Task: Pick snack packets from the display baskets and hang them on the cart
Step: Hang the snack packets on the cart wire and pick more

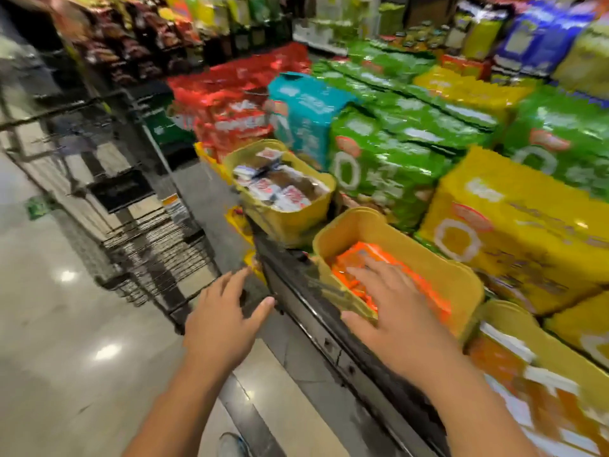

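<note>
- Fingers of the right hand (389, 311) lie spread and fairly straight over the orange packets (362, 255), with nothing pinched yet. The thumb sits by the near wall of their yellow basket (461, 288).
- The left hand (220, 321) hovers with its fingers apart and holds nothing, above the floor (66, 324) just off the dark shelf edge (316, 311).
- The orange packets lie flat and low in the basket. They look light, thin and crinkly, probably slick film that will slide under a flat palm.
- The best hold is likely a pinch at a packet's top seam, where a hang hole would sit. Motion blur hides any such hole.
- A second yellow basket (290, 219) stands just beyond and holds white-and-red packets (280, 189).
- A third basket (534, 338) sits at the lower right, too blurred for its contents to be read.
- Large green bags (379, 173) and yellow bags (514, 225) crowd behind the baskets.
- The black wire cart (145, 245) stands to the left across the aisle, well apart from the orange packets.
- The basket's tall walls and the shelf edge lie in the way of lifting a packet across to it.
</note>
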Demonstrator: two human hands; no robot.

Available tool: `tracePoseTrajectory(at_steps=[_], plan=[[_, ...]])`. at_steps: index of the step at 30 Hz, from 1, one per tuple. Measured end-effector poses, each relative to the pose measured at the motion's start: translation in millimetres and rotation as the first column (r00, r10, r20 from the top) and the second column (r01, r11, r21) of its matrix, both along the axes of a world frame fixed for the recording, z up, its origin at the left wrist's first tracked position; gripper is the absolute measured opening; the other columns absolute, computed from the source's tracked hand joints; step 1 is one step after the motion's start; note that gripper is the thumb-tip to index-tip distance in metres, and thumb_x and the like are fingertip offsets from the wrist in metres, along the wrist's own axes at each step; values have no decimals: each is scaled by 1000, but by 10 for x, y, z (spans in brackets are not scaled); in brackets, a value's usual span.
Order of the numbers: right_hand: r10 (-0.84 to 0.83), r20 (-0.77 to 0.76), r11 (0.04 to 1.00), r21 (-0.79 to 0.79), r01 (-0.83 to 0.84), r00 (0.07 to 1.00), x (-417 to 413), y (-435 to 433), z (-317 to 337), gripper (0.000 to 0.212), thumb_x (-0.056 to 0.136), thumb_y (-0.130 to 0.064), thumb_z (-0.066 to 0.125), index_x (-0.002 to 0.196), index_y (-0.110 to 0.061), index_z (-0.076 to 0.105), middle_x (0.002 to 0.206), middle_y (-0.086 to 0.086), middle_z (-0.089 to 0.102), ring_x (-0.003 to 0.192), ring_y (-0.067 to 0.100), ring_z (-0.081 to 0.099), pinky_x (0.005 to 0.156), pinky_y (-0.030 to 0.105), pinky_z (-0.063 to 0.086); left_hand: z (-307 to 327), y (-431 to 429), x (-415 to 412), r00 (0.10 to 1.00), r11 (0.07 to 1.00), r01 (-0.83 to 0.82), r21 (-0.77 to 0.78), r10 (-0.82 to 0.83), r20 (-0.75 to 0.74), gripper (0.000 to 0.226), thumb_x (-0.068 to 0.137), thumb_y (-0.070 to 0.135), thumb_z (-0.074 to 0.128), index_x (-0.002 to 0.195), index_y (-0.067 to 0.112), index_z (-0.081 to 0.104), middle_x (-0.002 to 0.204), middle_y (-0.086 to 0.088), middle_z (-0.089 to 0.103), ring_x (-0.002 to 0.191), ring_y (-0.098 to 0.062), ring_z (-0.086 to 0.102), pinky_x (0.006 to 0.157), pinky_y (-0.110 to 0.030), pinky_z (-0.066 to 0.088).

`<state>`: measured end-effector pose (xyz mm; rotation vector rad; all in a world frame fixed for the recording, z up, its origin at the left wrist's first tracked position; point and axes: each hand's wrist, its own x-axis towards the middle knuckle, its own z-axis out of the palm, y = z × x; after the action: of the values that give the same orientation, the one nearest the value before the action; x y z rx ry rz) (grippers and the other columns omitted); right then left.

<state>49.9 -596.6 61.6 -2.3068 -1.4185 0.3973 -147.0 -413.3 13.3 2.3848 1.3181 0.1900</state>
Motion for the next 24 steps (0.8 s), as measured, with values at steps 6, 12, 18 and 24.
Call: tracePoseTrajectory(at_steps=[6, 12, 18, 24], plan=[[146, -45, 972, -179, -152, 988, -757, 1411, -90, 75, 95, -59, 56, 158, -43, 18, 167, -15, -3, 155, 11, -4, 124, 31, 7, -6, 1107, -1030, 982, 979, -187, -78, 185, -35, 81, 89, 76, 45, 157, 35, 28, 159, -1, 36, 143, -29, 35, 115, -45, 36], [239, -103, 936, -242, -257, 966, -1456, 2718, -210, 78, 95, -55, 59, 159, -37, 19, 169, -9, -5, 156, 17, -3, 124, 36, 11, 74, 1977, -1917, 950, 947, -310, -89, 306, -53, 81, 90, 75, 44, 157, 34, 27, 160, -1, 35, 145, -29, 33, 114, -45, 36], [324, -115, 887, -309, -343, 939, -1734, 3501, -350, 78, 93, -55, 63, 158, -32, 26, 169, -4, 2, 156, 18, 4, 124, 34, 12, -95, 2542, -2302, 920, 910, -391, -138, 393, -20, 71, 91, 67, 50, 152, 32, 38, 151, -1, 47, 138, -27, 41, 110, -45, 42], [353, -103, 862, -351, -366, 930, -1593, 4371, -707, 81, 90, -58, 65, 157, -29, 30, 168, 5, 14, 155, 22, 11, 124, 40, 21, -305, 3072, -2233, 913, 895, -409, -178, 400, -83, 72, 92, 69, 48, 153, 33, 35, 155, 2, 41, 140, -27, 37, 111, -44, 40]])
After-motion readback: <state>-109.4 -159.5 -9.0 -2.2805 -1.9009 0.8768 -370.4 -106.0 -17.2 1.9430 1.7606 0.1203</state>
